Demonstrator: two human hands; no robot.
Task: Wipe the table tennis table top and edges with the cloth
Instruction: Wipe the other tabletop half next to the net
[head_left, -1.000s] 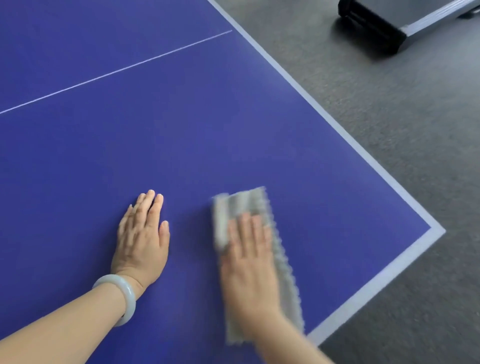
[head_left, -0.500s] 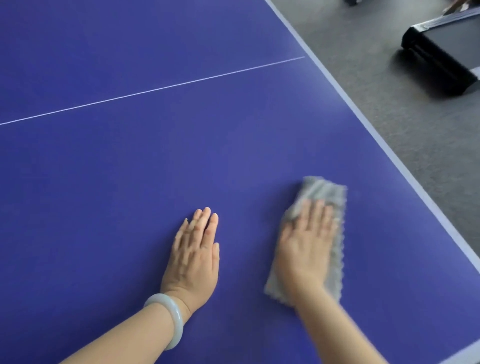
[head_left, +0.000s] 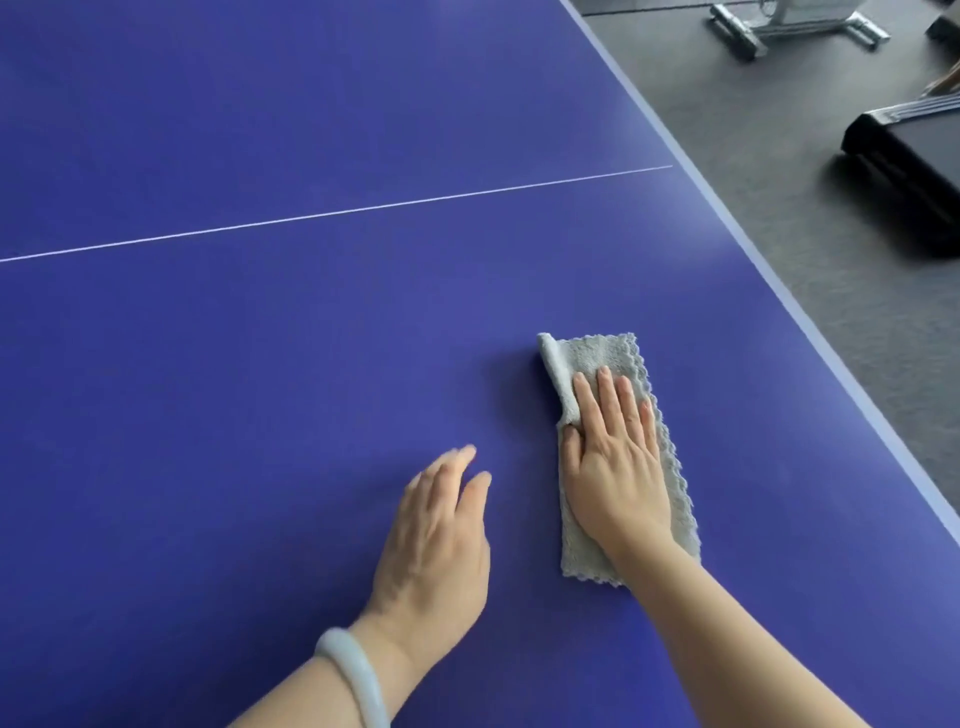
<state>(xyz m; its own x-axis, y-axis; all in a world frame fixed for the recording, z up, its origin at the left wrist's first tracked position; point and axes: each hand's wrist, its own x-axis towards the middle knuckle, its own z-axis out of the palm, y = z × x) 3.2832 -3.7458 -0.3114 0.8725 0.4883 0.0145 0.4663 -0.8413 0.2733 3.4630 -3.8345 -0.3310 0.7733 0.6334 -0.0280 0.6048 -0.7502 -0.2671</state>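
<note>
The blue table tennis table (head_left: 260, 415) fills most of the view, with a thin white line (head_left: 337, 212) across it and a pale edge band (head_left: 769, 270) along the right side. A folded grey cloth (head_left: 597, 358) lies flat on the top, right of centre. My right hand (head_left: 615, 467) presses on it with straight fingers, the thumb at the cloth's curled left edge. My left hand (head_left: 436, 540), with a pale bangle (head_left: 353, 670) at the wrist, is just left of the cloth over the bare top, fingers relaxed and slightly blurred.
Grey carpet floor (head_left: 779, 130) lies beyond the table's right edge. A black flat object with a pale rim (head_left: 909, 150) sits on the floor at the right. A metal stand or frame foot (head_left: 769, 26) shows at the top right.
My right hand has pushed the cloth away from me and to the right along the top. My left hand has shifted and looks slightly lifted. The view has turned left, so the table corner is out of sight.
</note>
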